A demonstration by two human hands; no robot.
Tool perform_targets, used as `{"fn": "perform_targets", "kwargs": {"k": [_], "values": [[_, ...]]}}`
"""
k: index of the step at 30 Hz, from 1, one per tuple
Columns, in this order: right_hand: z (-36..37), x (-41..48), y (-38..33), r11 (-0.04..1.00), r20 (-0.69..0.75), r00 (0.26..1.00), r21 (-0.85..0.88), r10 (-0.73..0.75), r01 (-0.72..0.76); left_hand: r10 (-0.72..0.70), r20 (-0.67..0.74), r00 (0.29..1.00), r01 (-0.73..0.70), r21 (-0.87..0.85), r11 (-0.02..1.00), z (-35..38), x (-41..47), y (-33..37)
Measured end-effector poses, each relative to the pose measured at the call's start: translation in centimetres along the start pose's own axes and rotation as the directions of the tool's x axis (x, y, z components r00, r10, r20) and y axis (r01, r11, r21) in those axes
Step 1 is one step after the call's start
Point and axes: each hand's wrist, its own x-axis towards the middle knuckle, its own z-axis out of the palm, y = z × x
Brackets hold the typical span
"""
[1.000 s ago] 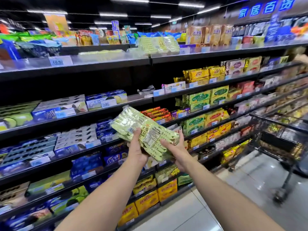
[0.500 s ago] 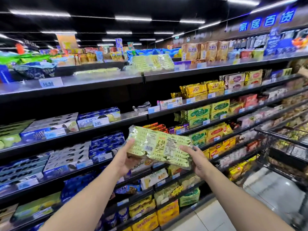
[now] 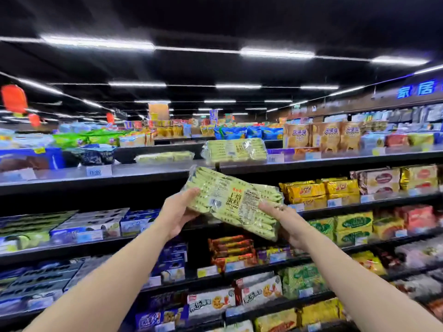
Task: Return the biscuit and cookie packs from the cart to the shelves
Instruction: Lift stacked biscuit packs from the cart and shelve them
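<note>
both hands grip the green pack (image 3: 233, 202) below the top shelf (image 3: 335, 161): left hand (image 3: 178, 212) at its upper-left end, right hand (image 3: 285, 224) at its lower-right end. long axis slopes down to the right.

— The pack (image 3: 235, 202) is clear plastic film, glossy, with glints along its wrinkles.
— And inside?
— Pale green wrappers (image 3: 206, 185), plastic too, duller than the outer film. The white label (image 3: 249, 200) looks matt, like paper, though it may be printed on the film.
— The shelf (image 3: 148, 172)?
— Smooth and grey on top, with a soft sheen; its front edge is dark and matt. Metal or not, nobody can tell.
— The boxes (image 3: 88, 226) on the left?
— Card by their look, lightly glossy. The yellow packs (image 3: 304, 190) shine like foil; the tan bags (image 3: 297, 136) up top are smooth and half-matt.
</note>
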Motion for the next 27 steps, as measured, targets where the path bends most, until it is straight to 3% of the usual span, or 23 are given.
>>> {"fn": "perform_targets", "kwargs": {"k": [6,12,18,27], "values": [[2.6,6.7,-7.9,0.967,0.018,0.968,0.046,-0.250,0.249,0.213,-0.051,0.976,-0.208,0.081,0.975,-2.0,2.3,8.5],[8.1,13.4,-14.7,0.943,0.024,0.942,0.016,-0.334,0.334,0.329,-0.206,0.921,-0.307,0.134,0.942,-5.5,5.1,14.6],[14.0,19.8,-17.6,0.949,0.079,0.951,-0.075,-0.300,0.305,0.291,-0.385,0.876,-0.233,0.192,0.953,-10.2,10.9,17.0],[21.7,29.1,-18.2,0.943,0.105,0.994,-0.327,-0.022,0.056,0.151,-0.379,0.913,-0.027,0.312,0.950,-18.2,18.7,18.9]]}}
